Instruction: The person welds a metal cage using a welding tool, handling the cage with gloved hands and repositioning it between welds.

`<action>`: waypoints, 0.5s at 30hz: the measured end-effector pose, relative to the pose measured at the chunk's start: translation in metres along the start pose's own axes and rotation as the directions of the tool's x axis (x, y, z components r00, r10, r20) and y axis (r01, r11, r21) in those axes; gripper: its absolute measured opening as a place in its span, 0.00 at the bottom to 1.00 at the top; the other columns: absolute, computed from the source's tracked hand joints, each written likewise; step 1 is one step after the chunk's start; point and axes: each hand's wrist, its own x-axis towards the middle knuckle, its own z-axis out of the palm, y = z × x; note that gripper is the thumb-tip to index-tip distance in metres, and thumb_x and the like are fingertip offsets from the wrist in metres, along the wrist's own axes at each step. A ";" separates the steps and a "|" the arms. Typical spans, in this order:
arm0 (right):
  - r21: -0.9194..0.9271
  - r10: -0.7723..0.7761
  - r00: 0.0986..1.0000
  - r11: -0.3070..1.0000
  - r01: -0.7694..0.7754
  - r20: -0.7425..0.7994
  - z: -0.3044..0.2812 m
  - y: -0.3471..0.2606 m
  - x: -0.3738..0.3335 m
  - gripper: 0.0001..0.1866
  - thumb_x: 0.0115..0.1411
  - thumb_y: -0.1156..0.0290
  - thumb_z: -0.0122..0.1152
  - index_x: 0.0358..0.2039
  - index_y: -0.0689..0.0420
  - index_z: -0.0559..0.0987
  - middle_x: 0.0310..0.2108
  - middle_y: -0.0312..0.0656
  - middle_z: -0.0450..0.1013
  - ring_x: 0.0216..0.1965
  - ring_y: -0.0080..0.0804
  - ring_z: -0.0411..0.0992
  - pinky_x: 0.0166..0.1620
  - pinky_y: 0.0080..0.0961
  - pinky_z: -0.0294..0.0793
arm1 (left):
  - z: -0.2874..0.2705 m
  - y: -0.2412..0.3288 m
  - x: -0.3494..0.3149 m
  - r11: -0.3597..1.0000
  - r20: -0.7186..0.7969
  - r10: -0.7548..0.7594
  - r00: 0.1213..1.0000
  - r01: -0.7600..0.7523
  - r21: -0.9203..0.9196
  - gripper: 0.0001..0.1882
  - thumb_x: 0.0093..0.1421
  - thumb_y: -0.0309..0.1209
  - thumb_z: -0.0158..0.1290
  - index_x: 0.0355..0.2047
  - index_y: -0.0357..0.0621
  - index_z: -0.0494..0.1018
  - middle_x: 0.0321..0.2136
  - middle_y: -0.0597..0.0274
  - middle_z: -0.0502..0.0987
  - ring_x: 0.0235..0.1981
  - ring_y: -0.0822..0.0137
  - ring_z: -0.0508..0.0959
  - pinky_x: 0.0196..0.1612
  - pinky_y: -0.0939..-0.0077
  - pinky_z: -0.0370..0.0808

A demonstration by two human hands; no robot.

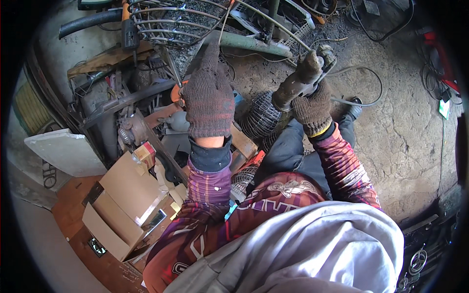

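My left hand (210,95), in a brown knitted glove, is closed with its index finger stretched forward. From its fingertips a thin metal rod (223,30) runs up to a small orange glow at the top edge. Part of the grip is hidden under the glove. My right hand (312,110), gloved too, is wrapped round a worn welding electrode holder (293,85). A long welding electrode (276,24) sticks out of its jaw and slants up left toward the glow. Just left of there stands a round cage of bent metal rods (171,22).
Cable (381,93) loops over the concrete floor on the right. Wire-mesh coils (261,115) lie between my arms. An angle grinder (130,31), metal scrap and an open cardboard box (129,190) crowd the left. A green metal tube (254,44) crosses ahead.
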 end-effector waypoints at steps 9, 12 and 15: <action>0.026 -0.014 1.000 1.000 0.014 -0.016 0.002 0.000 -0.001 0.38 0.47 0.60 0.72 0.56 0.63 0.70 0.47 0.51 0.76 0.48 0.43 0.76 0.53 0.36 0.73 | 0.000 0.001 0.002 0.999 0.000 0.014 1.000 -0.014 0.050 0.19 0.65 0.31 0.43 0.55 0.45 0.72 0.37 0.52 0.82 0.40 0.51 0.81 0.44 0.61 0.76; 0.017 -0.048 0.998 0.999 0.048 0.033 -0.002 0.001 0.001 0.28 0.54 0.62 0.70 0.52 0.61 0.71 0.42 0.44 0.77 0.43 0.35 0.77 0.46 0.32 0.76 | 0.002 -0.007 0.001 0.997 -0.007 0.051 0.999 -0.050 0.054 0.16 0.65 0.31 0.43 0.50 0.43 0.75 0.37 0.52 0.82 0.40 0.50 0.81 0.44 0.60 0.76; -0.019 0.119 0.992 0.993 -0.118 0.051 -0.005 0.001 0.004 0.34 0.49 0.57 0.71 0.52 0.61 0.73 0.44 0.49 0.77 0.46 0.40 0.77 0.50 0.35 0.74 | -0.001 0.000 0.001 1.000 -0.003 0.000 1.000 0.000 0.019 0.15 0.65 0.31 0.43 0.47 0.42 0.75 0.36 0.51 0.82 0.39 0.50 0.81 0.44 0.60 0.76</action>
